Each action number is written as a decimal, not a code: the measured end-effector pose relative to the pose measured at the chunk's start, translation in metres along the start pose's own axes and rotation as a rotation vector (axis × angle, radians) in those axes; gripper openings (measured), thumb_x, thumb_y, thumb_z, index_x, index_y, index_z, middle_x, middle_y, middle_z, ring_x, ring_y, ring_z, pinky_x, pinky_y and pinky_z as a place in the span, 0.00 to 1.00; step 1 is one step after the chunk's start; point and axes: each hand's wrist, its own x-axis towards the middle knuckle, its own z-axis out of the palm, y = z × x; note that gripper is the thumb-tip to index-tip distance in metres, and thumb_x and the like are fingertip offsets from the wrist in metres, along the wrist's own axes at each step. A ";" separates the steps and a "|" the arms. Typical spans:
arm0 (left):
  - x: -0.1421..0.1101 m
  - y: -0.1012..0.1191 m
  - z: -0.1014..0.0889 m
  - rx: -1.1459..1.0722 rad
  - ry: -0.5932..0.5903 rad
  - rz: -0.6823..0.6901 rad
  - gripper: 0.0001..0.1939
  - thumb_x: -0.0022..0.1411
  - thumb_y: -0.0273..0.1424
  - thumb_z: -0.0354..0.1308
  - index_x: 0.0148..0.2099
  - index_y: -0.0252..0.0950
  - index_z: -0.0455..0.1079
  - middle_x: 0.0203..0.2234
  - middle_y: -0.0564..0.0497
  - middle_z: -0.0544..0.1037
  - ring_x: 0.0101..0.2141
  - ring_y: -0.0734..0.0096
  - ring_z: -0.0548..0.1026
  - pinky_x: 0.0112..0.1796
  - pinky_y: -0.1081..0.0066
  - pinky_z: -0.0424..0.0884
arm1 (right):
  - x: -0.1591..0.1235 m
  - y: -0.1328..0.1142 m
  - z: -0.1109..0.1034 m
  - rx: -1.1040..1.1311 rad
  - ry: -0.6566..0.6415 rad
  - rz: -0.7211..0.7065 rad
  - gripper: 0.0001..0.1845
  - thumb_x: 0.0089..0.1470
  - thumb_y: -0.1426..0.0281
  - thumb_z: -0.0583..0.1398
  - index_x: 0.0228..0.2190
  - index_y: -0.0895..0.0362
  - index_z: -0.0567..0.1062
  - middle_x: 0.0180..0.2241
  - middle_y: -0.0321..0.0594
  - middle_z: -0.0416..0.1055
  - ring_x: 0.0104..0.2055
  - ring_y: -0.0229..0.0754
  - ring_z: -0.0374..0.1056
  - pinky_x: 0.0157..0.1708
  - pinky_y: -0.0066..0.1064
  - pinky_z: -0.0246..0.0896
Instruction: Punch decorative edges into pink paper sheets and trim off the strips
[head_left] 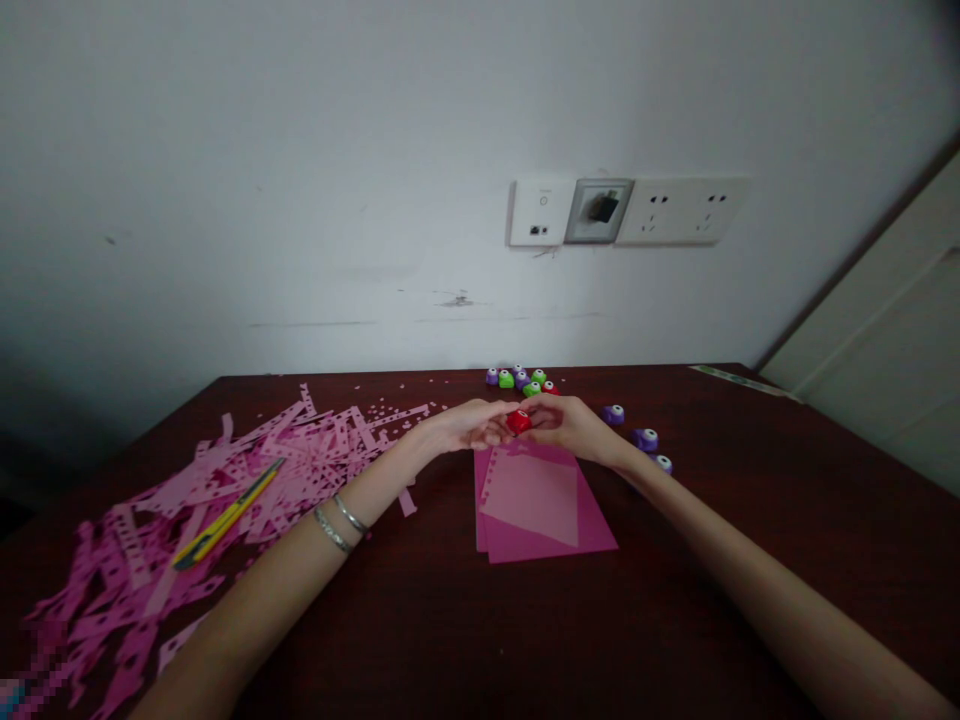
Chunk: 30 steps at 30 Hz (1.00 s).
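Both hands meet over the far edge of the pink paper, around a small red craft punch point(518, 421). My right hand point(568, 424) closes on the punch from the right, thumb and fingers bent about it. From the left, my left hand point(474, 426) has its fingers curled against the punch's other side. A light pink sheet point(536, 490) with a row of punched notches along its left edge reaches up beneath the hands; its far edge is hidden. Darker pink sheets point(551, 548) lie under it on the table.
Several purple, green and red punches point(517, 378) stand behind the hands, and purple punches point(645, 439) lie to the right. A heap of punched pink strips point(300, 465) covers the left side, with a yellow utility knife point(229, 515) on top. The wall with sockets point(675, 212) rises behind the dark table point(480, 640).
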 end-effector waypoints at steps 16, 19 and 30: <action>-0.003 -0.002 0.010 0.815 0.286 0.812 0.12 0.49 0.36 0.62 0.32 0.32 0.69 0.24 0.52 0.73 0.23 0.78 0.68 0.25 0.75 0.65 | 0.003 0.014 -0.007 0.121 0.061 -0.021 0.17 0.35 0.70 0.68 0.30 0.58 0.70 0.30 0.38 0.73 0.35 0.40 0.71 0.41 0.37 0.66; -0.003 -0.005 0.011 0.877 0.326 0.860 0.11 0.51 0.36 0.60 0.32 0.33 0.67 0.22 0.54 0.70 0.22 0.79 0.67 0.25 0.75 0.65 | 0.003 0.014 -0.008 0.130 0.037 -0.031 0.18 0.33 0.70 0.68 0.29 0.58 0.69 0.29 0.37 0.73 0.34 0.40 0.71 0.40 0.37 0.66; -0.005 -0.002 0.016 0.770 0.322 0.886 0.11 0.52 0.36 0.60 0.32 0.32 0.69 0.22 0.53 0.72 0.22 0.79 0.69 0.24 0.76 0.66 | 0.000 0.013 -0.018 0.173 -0.009 0.069 0.18 0.36 0.70 0.68 0.33 0.58 0.72 0.30 0.37 0.74 0.34 0.40 0.71 0.40 0.38 0.65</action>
